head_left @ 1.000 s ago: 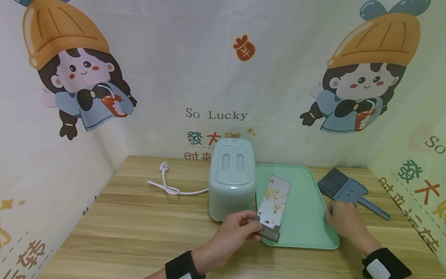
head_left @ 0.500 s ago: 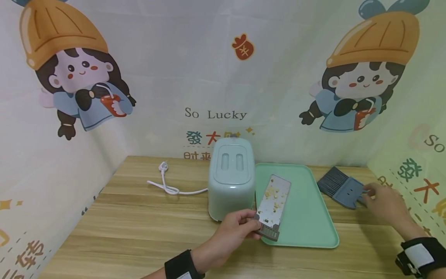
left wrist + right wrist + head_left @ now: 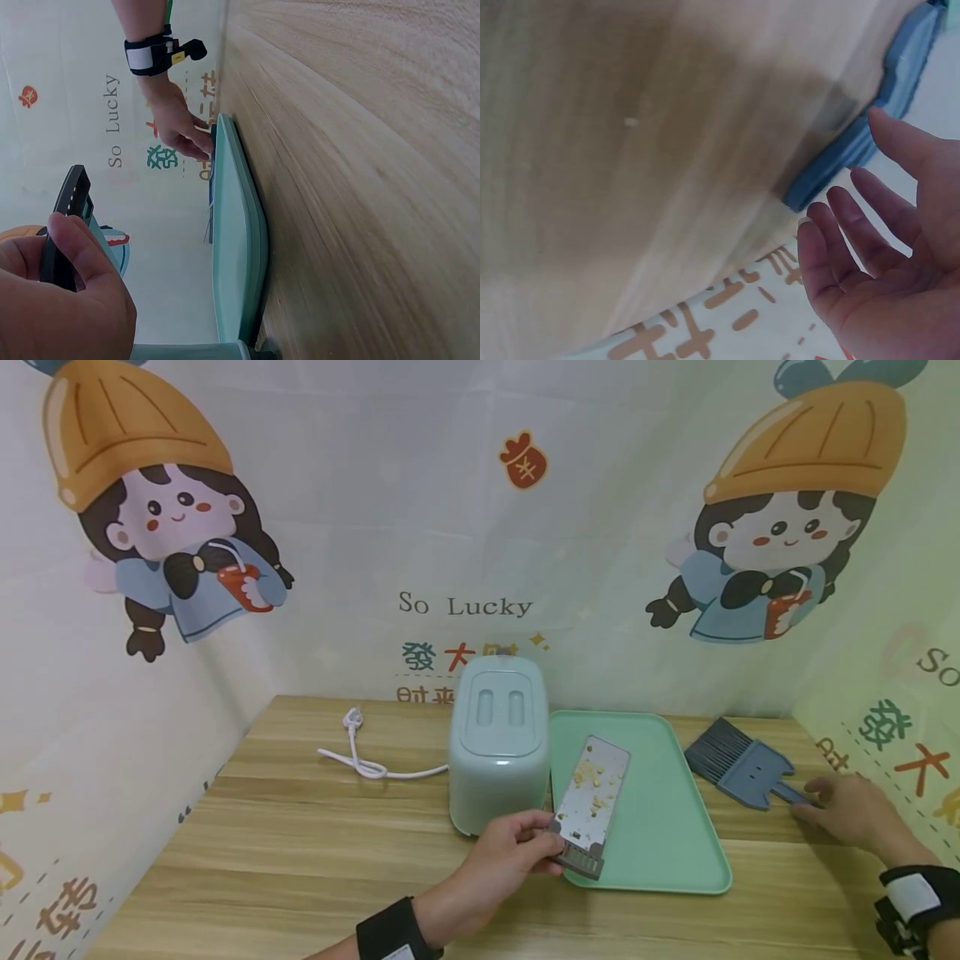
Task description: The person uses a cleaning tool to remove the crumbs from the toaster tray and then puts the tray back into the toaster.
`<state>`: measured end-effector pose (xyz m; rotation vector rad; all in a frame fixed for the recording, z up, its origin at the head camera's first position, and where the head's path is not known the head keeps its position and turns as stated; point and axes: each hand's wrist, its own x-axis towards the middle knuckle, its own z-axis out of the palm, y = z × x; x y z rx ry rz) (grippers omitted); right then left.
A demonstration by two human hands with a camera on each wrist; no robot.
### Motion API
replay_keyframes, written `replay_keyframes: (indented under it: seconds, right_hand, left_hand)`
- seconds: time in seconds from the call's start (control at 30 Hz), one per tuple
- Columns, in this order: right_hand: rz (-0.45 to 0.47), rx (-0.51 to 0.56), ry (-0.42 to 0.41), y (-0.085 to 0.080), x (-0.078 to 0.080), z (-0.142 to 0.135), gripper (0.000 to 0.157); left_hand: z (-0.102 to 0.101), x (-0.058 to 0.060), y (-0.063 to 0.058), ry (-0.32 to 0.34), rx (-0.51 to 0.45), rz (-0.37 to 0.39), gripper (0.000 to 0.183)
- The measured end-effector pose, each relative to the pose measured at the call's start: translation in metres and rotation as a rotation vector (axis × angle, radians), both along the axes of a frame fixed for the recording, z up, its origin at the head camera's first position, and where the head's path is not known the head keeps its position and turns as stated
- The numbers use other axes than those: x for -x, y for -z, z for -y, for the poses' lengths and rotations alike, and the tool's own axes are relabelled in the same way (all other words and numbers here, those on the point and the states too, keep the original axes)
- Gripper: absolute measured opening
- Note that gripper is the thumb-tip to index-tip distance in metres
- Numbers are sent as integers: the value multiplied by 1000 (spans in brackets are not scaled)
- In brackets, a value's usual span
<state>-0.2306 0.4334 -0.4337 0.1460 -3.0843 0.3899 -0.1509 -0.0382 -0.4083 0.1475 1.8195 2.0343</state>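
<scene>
My left hand [image 3: 498, 860] grips the dark handle end of a toaster crumb tray [image 3: 597, 789], thumb on top. Yellowish crumbs lie scattered over its pale metal plate, which is held above the green serving tray [image 3: 667, 843]. To the right, a blue-grey cleaning brush [image 3: 753, 772] with dark bristles lies flat on the table. At the handle of that brush is my right hand [image 3: 858, 810]; in the right wrist view its fingers are spread and loosely bent beside the brush handle [image 3: 832, 165], not closed round it.
A mint-green toaster [image 3: 498, 777] with a lid on top stands left of the serving tray. Its white power cord [image 3: 405, 774] and plug [image 3: 352, 718] trail leftward over the wooden table [image 3: 285, 860]. Printed cloth [image 3: 585, 552] walls in the back and sides.
My right hand has moved from the serving tray's right edge over to the brush handle, then slid a little toward the handle's end. The left hand keeps the crumb tray nearly still.
</scene>
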Motion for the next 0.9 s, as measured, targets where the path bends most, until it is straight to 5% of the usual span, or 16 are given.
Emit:
replay_keyframes:
  seconds: [0.27,0.43,0.63,0.77,0.9]
  right_hand:
    - [-5,-5,7,9,0,-6,28]
    - [34,56,30,3,-4,-7,36]
    - [139,416,152,-13,-9,0,52]
    - [92,732,195,-23,-8,7,53]
    - [24,853,220,-32,-3,17,53]
  left_hand:
    - [-1,1,-1,-3,4,9,31]
    - [-1,1,-1,-3,9,8,30]
    - [-1,1,0,4,3,0,29]
    - [-1,1,0,9,2,-1,29]
    - [-1,2,1,8,6,1,30]
